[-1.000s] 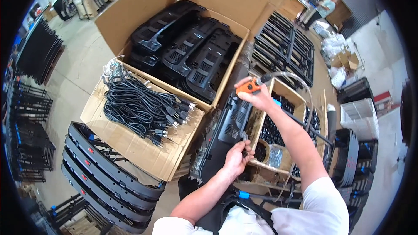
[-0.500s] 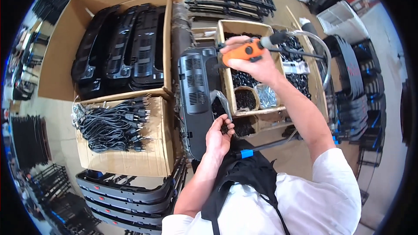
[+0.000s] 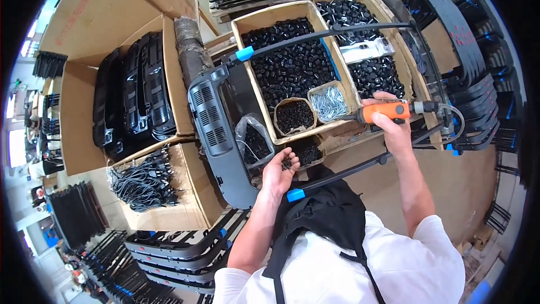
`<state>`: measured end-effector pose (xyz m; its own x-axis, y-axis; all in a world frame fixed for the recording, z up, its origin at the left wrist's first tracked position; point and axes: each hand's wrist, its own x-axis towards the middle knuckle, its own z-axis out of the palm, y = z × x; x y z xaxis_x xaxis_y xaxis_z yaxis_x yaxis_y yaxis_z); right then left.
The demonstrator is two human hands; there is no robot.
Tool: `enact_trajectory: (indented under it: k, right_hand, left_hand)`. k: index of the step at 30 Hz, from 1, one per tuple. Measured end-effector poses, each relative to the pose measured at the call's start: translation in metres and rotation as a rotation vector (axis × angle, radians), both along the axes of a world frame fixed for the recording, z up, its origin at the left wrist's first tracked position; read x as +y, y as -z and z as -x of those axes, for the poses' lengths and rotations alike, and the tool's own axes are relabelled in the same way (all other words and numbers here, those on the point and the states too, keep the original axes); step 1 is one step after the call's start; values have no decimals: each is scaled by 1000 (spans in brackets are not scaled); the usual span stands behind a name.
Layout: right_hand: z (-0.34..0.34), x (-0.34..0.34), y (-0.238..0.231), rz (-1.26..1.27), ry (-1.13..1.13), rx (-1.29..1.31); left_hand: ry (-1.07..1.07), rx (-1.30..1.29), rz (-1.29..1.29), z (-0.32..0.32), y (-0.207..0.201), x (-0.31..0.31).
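Observation:
My left hand (image 3: pixel 275 175) is cupped palm up around a few small black screws (image 3: pixel 287 162). Close beside it are a clear plastic bag (image 3: pixel 251 142) of dark small parts and a box of black screws (image 3: pixel 308 154). My right hand (image 3: pixel 397 134) grips an orange air screwdriver (image 3: pixel 385 113), its bit pointing left toward a small carton of silver screws (image 3: pixel 328 103). A hose curves from the tool's rear end. On the left lies a long black plastic cover (image 3: pixel 216 121) with vent slots. A black tube frame (image 3: pixel 332 32) with blue-taped ends extends right from the cover.
Cardboard bins (image 3: pixel 269 130) hold black knobs and a carton of black screws (image 3: pixel 293 117). At left, a large box (image 3: pixel 77 114) holds black covers, above bundled power cords (image 3: pixel 147 179). Stacked black frames (image 3: pixel 174 259) stand lower left; curved panels (image 3: pixel 453 39) stand right.
The right hand with the screwdriver has moved right and down, away from the cover's upper end. The black tube frame now stretches across the bins. The view has shifted; the left hand stays cupped.

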<state>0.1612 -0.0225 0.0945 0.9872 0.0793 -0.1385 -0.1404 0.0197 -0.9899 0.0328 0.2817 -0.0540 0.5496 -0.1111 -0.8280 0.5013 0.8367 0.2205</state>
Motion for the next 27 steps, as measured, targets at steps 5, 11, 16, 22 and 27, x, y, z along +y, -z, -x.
enact_trajectory:
  k: [5,11,16,22,27]
  right_hand:
    - [6,-55,24,-178,149,70]
    - [-9,-89,39,-259,139,97]
    - [-18,-90,38,-314,102,110]
    - [-30,-79,37,-354,64,83]
    - [-31,-84,38,-317,105,69]
  left_hand:
    - [-14,-6,0,-9,7,-19]
    - [26,-45,45,-15,13,-36]
    - [182,25,-153,-19,35,-42]
    - [711,133,-495,-41,52,-60]
    - [1390,-267,-945,-71,-8,-64]
